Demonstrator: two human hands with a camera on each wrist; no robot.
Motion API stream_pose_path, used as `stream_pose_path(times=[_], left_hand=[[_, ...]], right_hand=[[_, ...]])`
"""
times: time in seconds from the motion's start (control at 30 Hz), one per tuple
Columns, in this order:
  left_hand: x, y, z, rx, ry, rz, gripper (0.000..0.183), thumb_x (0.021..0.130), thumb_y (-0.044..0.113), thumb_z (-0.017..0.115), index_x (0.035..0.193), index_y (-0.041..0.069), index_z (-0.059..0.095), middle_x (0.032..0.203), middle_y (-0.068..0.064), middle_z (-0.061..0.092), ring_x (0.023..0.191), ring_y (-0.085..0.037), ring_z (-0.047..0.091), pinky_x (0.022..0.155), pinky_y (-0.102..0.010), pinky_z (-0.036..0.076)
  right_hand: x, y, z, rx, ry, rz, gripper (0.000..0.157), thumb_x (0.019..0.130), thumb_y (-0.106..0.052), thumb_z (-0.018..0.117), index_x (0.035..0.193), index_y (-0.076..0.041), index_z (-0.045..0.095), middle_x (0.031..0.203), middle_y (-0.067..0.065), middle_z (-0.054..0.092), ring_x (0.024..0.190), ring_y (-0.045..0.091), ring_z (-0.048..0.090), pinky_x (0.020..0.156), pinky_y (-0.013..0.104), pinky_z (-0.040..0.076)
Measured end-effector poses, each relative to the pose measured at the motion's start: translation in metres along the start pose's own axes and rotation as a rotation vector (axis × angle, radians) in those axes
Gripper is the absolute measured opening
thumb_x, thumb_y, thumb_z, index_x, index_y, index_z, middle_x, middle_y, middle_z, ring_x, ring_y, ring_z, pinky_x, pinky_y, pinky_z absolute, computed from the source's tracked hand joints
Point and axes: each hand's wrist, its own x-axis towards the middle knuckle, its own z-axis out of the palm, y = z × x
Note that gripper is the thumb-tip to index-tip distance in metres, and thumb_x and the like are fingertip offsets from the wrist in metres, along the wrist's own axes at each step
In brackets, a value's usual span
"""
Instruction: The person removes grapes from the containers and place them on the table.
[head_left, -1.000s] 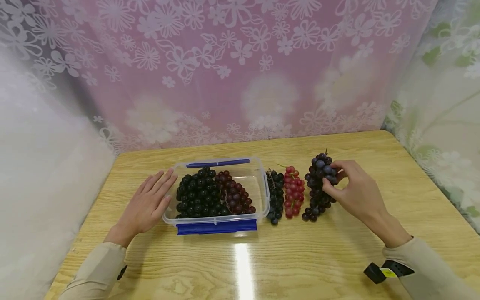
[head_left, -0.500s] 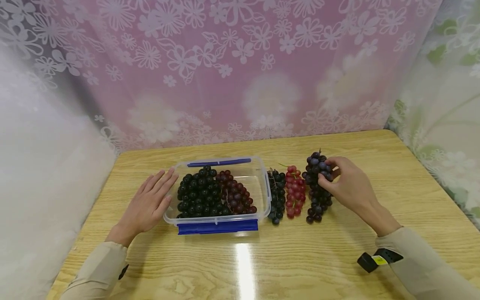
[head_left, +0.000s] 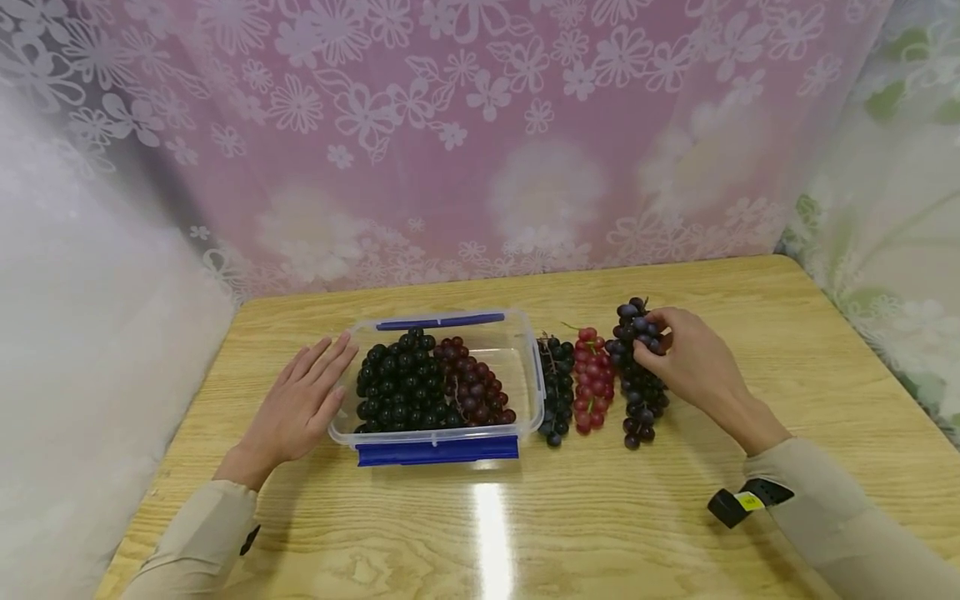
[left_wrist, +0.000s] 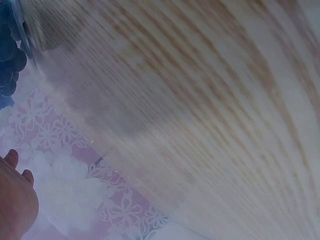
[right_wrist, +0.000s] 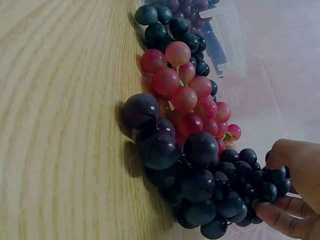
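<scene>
My right hand [head_left: 693,358] pinches the upper part of a dark purple grape bunch [head_left: 645,398] between thumb and fingers. In the right wrist view the same grape bunch [right_wrist: 200,182] fills the front, its lower grapes low over or on the wood. Left of it lie a red grape bunch [head_left: 592,379] and a blackish grape bunch [head_left: 557,392]. My left hand [head_left: 296,408], fingers straight, lies against the left side of a clear plastic container [head_left: 438,437]. Inside are a large black grape bunch [head_left: 401,383] and a dark red grape bunch [head_left: 476,387].
Blue locking flaps [head_left: 438,452] hang from the container's near and far sides. The wooden table [head_left: 600,517] has a bright light reflection at its front. A pink floral curtain [head_left: 450,167] hangs behind it, with pale cloth on both sides.
My right hand has shifted a little left, taking the top of the purple bunch with it, while the bunch's lower end has swung slightly right. My left hand stays at the container.
</scene>
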Motion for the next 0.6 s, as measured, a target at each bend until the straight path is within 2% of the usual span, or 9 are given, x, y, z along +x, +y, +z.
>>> stream_pose_path(times=[0.27,0.33,0.43,0.53,0.6], left_hand=[[0.001,0.0,0.001,-0.001,-0.011,-0.003,0.054,0.103,0.027,0.04,0.153,0.012,0.026,0.157,-0.009,0.021,0.141,-0.033,0.021,0.115,-0.046,0.009],[0.001,0.0,0.001,-0.004,-0.011,-0.006,0.054,0.103,0.027,0.04,0.153,0.012,0.026,0.157,-0.009,0.021,0.141,-0.033,0.021,0.115,-0.046,0.009],[0.0,0.0,0.001,-0.005,-0.01,-0.01,0.054,0.103,0.029,0.038,0.153,0.012,0.026,0.157,-0.009,0.021,0.141,-0.033,0.021,0.115,-0.045,0.009],[0.0,0.0,0.0,-0.005,-0.012,-0.011,0.054,0.103,0.028,0.039,0.153,0.012,0.025,0.157,-0.009,0.021,0.141,-0.033,0.021,0.115,-0.046,0.009],[0.0,0.0,0.0,-0.006,-0.013,-0.013,0.055,0.103,0.027,0.041,0.153,0.012,0.025,0.157,-0.009,0.021,0.141,-0.034,0.021,0.115,-0.046,0.009]], right_hand=[[0.004,0.003,0.002,-0.056,0.002,-0.045,0.041,0.087,-0.021,0.068,0.118,0.004,0.059,0.098,0.02,0.062,0.072,0.026,0.057,0.06,0.044,0.047],[0.005,0.003,0.003,-0.084,0.003,-0.06,0.042,0.087,-0.021,0.069,0.12,0.004,0.06,0.101,0.022,0.062,0.075,0.029,0.058,0.063,0.047,0.047],[0.007,0.003,0.005,-0.125,-0.004,-0.075,0.045,0.088,-0.021,0.068,0.122,0.006,0.058,0.11,0.027,0.061,0.09,0.039,0.059,0.08,0.057,0.045],[0.01,0.003,0.007,-0.162,-0.028,-0.086,0.048,0.088,-0.02,0.067,0.125,0.009,0.055,0.118,0.031,0.056,0.107,0.047,0.052,0.097,0.063,0.034],[0.011,0.004,0.008,-0.183,-0.05,-0.088,0.049,0.089,-0.019,0.065,0.127,0.009,0.053,0.12,0.032,0.054,0.111,0.048,0.05,0.101,0.064,0.029]])
